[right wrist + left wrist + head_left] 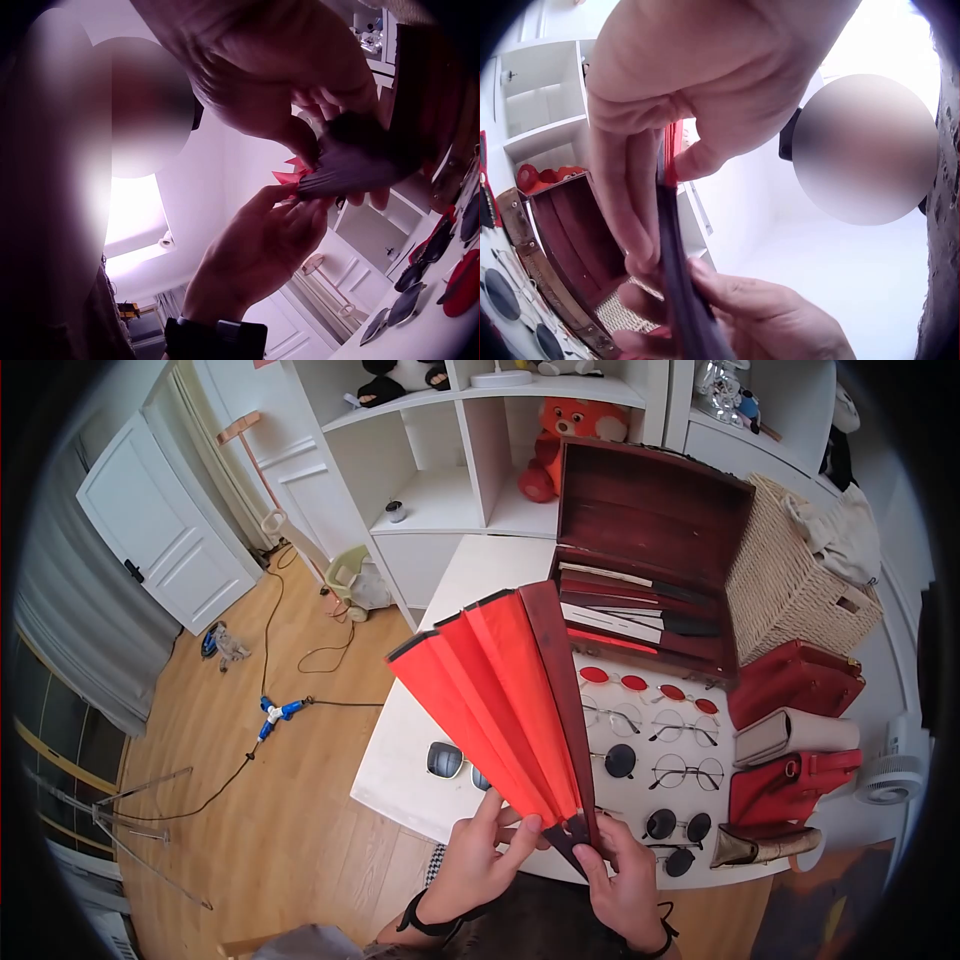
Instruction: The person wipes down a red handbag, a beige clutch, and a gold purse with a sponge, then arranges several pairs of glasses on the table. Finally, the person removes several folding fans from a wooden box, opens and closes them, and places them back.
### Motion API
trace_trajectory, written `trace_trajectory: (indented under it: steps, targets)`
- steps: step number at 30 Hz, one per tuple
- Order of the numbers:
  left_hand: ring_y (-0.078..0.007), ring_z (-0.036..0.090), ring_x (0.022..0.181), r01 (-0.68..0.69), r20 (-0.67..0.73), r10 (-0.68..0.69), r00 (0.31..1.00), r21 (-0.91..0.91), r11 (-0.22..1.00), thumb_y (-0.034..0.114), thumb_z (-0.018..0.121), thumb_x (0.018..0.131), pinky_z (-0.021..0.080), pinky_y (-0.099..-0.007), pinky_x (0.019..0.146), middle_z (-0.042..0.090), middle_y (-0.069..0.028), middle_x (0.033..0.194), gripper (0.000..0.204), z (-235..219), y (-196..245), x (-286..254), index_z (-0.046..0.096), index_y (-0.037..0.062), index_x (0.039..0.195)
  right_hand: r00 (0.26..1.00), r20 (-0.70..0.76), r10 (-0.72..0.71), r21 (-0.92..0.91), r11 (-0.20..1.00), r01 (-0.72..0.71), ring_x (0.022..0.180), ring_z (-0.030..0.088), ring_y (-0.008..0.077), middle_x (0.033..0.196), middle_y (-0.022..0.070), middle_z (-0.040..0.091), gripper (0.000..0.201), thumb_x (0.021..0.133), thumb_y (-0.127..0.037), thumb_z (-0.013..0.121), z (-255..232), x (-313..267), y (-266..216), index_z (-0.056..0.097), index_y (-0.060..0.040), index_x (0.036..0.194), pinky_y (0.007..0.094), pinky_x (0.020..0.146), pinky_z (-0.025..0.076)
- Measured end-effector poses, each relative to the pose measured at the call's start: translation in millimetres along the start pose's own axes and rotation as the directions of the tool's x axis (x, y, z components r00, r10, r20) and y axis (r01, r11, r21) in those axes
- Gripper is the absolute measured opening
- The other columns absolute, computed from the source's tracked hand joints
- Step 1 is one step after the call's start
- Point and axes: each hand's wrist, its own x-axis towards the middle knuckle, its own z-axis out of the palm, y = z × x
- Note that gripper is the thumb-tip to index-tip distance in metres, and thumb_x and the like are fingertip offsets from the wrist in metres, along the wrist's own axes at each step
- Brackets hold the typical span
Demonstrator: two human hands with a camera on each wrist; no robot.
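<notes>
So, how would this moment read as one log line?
left fingers: pinch red fan; right fingers: hold its dark base; fan: partly spread; case: open

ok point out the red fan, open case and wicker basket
red fan (502, 705), head view, on its red folds
open case (650, 510), head view, inside of its lid
wicker basket (775, 585), head view, woven side

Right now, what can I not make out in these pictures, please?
Head view: square sunglasses, partly covered by the red fan.
Head view: panda toy, cut off by the top edge.
Left wrist view: most of the fan's red folds, behind the left hand.
Wrist views: person's face, blurred.
</notes>
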Motion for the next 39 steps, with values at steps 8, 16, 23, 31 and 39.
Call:
trace_trajectory:
  steps: [8, 16, 23, 31, 39]
  targets:
    - [-0.0202, 0.074, 0.078, 0.032, -0.050, -0.036, 0.998, -0.082, 0.996, 0.019, 0.058, 0.098, 0.057, -0.0273, 0.065, 0.074, -0.0137, 0.096, 0.048, 7.0, -8.4, -0.3, 0.038, 0.0000, 0.137, 1.000, 0.024, -0.016, -0.014, 1.000, 0.016, 0.094, 0.070, 0.0208, 0.098, 0.0172, 0.071, 0.026, 0.093, 0.001, 0.061, 0.0, -10.9, 11.2, 0.054, 0.0065, 0.117, 0.0291, 0.081, 0.054]
    - [-0.0176, 0.073, 0.077, -0.018, 0.044, 0.018, 0.999, -0.003, 1.000, 0.013, 0.062, 0.095, 0.054, -0.0255, 0.066, 0.074, -0.0123, 0.093, 0.054, 3.0, -10.4, 4.5, 0.036, -0.0014, 0.140, 0.997, 0.040, 0.071, -0.003, 0.997, -0.071, 0.093, 0.070, 0.0203, 0.099, 0.0168, 0.071, 0.029, 0.090, 0.001, 0.064, -5.3, -7.2, 8.1, 0.054, 0.0060, 0.117, 0.0289, 0.079, 0.055]
    - [-0.0136, 0.069, 0.083, 0.072, 0.203, -0.108, 0.973, 0.179, 0.981, 0.005, 0.068, 0.090, 0.055, -0.0260, 0.072, 0.071, -0.0118, 0.101, 0.050, -6.8, 11.9, -3.3, 0.044, -0.0074, 0.132, 0.991, 0.068, 0.111, 0.141, 0.983, -0.120, 0.089, 0.070, 0.0175, 0.098, 0.0157, 0.071, 0.023, 0.091, 0.003, 0.062, -7.1, -12.1, 20.3, 0.054, 0.0068, 0.112, 0.0262, 0.076, 0.055]
    - [-0.0141, 0.070, 0.079, 0.026, -0.010, -0.027, 1.000, -0.050, 0.998, 0.006, 0.067, 0.090, 0.055, -0.0249, 0.066, 0.071, -0.0095, 0.098, 0.043, 2.6, -17.5, -6.1, 0.048, -0.0038, 0.128, 0.991, -0.102, -0.081, -0.209, 0.976, 0.058, 0.070, 0.067, 0.0184, 0.080, 0.0158, 0.067, 0.021, 0.094, -0.010, 0.061, -8.6, -20.5, 10.4, 0.056, 0.0062, 0.107, 0.0274, 0.058, 0.051]
    - [-0.0155, 0.072, 0.074, -0.038, 0.053, 0.031, 0.998, 0.136, 0.990, 0.010, 0.069, 0.089, 0.055, -0.0240, 0.066, 0.073, -0.0084, 0.082, 0.044, 14.4, 2.9, -4.2, 0.050, -0.0012, 0.127, 0.948, -0.018, -0.318, -0.473, 0.838, 0.273, 0.073, 0.068, 0.0327, 0.092, 0.0235, 0.066, 0.033, 0.089, -0.009, 0.070, -2.8, -22.9, 11.0, 0.057, 0.0063, 0.115, 0.0351, 0.061, 0.053]
